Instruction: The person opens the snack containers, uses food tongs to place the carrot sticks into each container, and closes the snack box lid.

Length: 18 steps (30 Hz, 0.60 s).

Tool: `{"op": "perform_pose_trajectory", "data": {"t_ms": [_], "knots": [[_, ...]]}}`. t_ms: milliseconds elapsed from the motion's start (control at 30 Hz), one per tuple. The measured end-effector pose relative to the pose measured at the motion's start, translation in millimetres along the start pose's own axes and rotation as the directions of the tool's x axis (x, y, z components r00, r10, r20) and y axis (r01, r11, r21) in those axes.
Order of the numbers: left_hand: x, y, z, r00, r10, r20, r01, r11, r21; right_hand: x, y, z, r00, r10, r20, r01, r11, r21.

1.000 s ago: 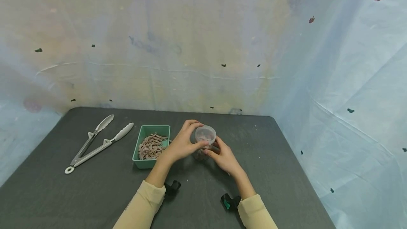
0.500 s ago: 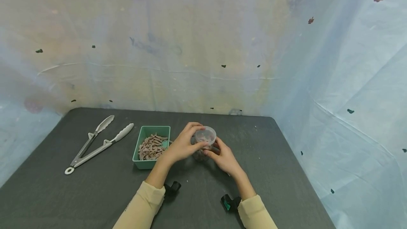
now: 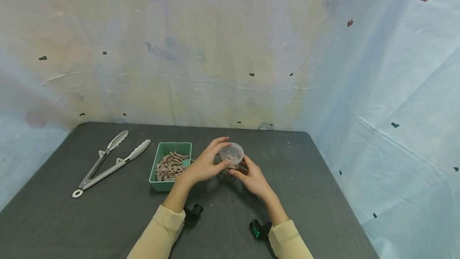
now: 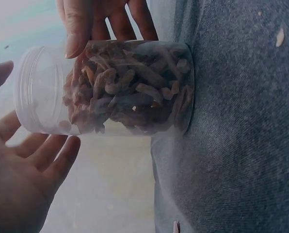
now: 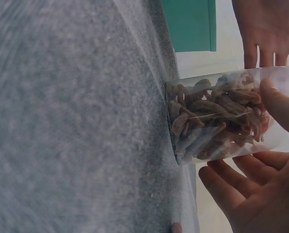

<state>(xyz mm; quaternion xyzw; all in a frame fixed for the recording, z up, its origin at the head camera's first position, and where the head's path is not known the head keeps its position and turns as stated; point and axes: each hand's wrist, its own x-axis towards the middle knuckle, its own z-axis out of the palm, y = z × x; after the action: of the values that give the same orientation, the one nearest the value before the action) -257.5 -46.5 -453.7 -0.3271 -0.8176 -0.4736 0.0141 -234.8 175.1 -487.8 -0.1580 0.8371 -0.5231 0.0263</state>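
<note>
A clear plastic jar (image 4: 110, 97) stands upright on the table, largely filled with small brown, twisted strips (image 5: 217, 116). Its translucent screw lid (image 3: 231, 152) is on top. My left hand (image 3: 204, 166) holds the lid from the left, thumb at the front and fingers reaching round behind. In the left wrist view, the fingertips of this hand lie along the lid and upper wall. Lower down, my right hand (image 3: 254, 179) grips the jar's body from the right, its thumb on the near side and its fingers on the far side.
Left of the jar is a green rectangular tray (image 3: 166, 186) with a heap of similar brown strips (image 3: 170, 167). Farther left, metal tongs (image 3: 102, 171) with pale tips lie spread on the dark table (image 3: 316, 211). A plastic sheet (image 3: 215, 51) hangs behind and at the right.
The left fingers shift slightly about the lid. The jar and right hand stay in place, and the whole head view drifts a little.
</note>
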Motion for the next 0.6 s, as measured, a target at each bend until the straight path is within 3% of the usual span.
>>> {"op": "perform_pose_trajectory", "data": {"t_ms": [133,300,600], "knots": [[0.2,2.4,1.8,0.998,-0.052,-0.047,0.053,0.998,0.026,0.6,-0.3,0.0,1.0,0.005,-0.002,-0.005,1.0,0.015],[0.4,3.2,2.2,0.994,-0.092,-0.055,0.095,0.994,0.053,0.8,-1.9,0.1,1.0,0.003,-0.008,-0.003,0.999,0.034],[0.2,2.0,1.0,0.998,-0.061,-0.029,0.062,0.997,0.035,-0.3,-0.3,-0.1,1.0,0.002,-0.006,-0.002,0.999,0.034]]}}
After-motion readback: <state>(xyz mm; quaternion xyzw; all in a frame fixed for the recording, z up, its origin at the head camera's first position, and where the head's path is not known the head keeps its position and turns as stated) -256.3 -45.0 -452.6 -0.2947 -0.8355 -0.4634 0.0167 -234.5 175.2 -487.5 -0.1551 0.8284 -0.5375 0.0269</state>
